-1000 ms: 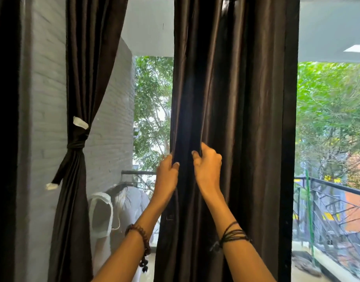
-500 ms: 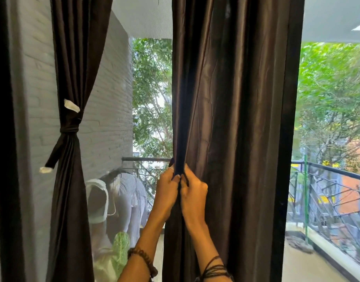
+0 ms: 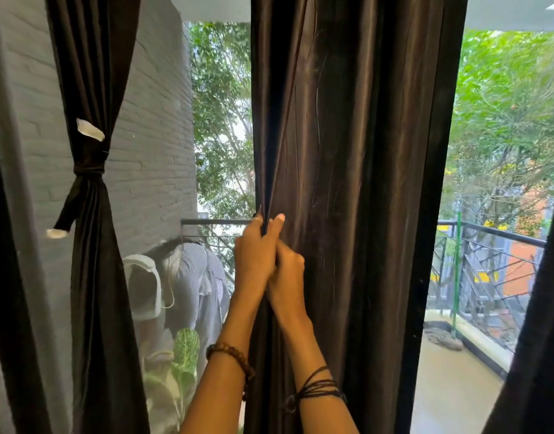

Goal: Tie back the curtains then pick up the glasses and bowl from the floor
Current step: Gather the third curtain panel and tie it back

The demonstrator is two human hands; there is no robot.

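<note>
A dark brown curtain [image 3: 357, 183] hangs loose in the middle of the window. My left hand [image 3: 253, 261] grips its left edge, fingers curled round a gathered fold. My right hand [image 3: 286, 270] lies pressed against the left one and holds the same fold just below it. A second dark curtain [image 3: 94, 277] on the left is gathered and bound at mid height by a dark tie [image 3: 89, 169] with white ends. Glasses and bowl are out of view.
Behind the glass are a grey brick wall [image 3: 153, 136], a balcony with a black railing [image 3: 495, 233] and trees. Clothes hang on a rack [image 3: 188, 277] outside at lower left. Another dark curtain edge [image 3: 538, 339] shows at the right.
Both hands slid down the curtain edge and came together, bunching the fold between them. The camera tilted down a little.
</note>
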